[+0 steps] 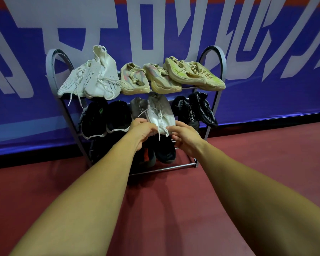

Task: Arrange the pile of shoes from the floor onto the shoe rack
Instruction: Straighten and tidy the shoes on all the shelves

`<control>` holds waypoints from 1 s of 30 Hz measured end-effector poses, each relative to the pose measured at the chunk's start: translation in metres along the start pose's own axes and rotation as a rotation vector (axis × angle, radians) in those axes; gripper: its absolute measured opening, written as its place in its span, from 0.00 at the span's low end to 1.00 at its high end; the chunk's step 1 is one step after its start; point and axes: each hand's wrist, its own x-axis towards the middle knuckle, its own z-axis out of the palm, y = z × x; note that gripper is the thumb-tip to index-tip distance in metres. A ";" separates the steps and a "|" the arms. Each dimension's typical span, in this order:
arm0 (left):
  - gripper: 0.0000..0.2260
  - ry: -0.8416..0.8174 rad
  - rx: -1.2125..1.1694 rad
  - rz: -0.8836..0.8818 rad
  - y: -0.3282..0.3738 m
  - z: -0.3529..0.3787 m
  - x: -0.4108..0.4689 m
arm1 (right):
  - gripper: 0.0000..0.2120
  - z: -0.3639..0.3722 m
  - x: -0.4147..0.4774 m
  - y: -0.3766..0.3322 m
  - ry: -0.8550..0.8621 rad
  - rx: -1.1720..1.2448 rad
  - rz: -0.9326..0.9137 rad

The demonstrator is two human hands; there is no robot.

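Rack [51, 74]: a grey metal rack with three shelves. It stands on the floor against the banner.
White shoes [92, 80]: a pair at the left end of the top shelf. Their toes hang over the front edge and a lace hangs down.
Black shoes [104, 119]: a pair at the left end of the middle shelf, with white soles at the front edge.
Left hand [142, 130]: the fingers are curled round the near left side of the grey shoe.
Tan shoes [146, 78]: a pair in the middle of the top shelf, with pink on them.
Other grey shoe [137, 106]: in the middle of the middle shelf, just left of the grey shoe.
Grey shoe [161, 111]: in the middle of the middle shelf. Its near end sticks out past the front edge, between both hands.
Dark shoes [164, 152]: in the middle of the bottom shelf, partly hidden by the arms.
Right hand [185, 139]: the fingers are curled and the thumb is on the near right side of the grey shoe, by the lace.
Yellow shoes [194, 74]: a pair at the right end of the top shelf.
Knit shoes [198, 109]: a black pair at the right end of the middle shelf.
Floor [266, 154]: dark red.
Banner [266, 98]: blue with big white letters.
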 end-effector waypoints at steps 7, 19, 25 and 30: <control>0.12 0.068 0.250 0.103 -0.001 0.011 0.008 | 0.19 -0.010 0.010 0.003 0.082 0.004 -0.011; 0.23 0.099 0.470 0.128 -0.020 0.017 0.046 | 0.17 -0.011 0.026 0.006 0.210 -0.001 -0.017; 0.21 0.183 0.619 0.163 -0.018 0.027 0.043 | 0.08 -0.012 0.034 0.008 0.227 -0.154 0.012; 0.15 0.173 0.630 0.182 -0.018 0.028 0.038 | 0.05 -0.014 0.034 0.007 0.293 -0.296 0.027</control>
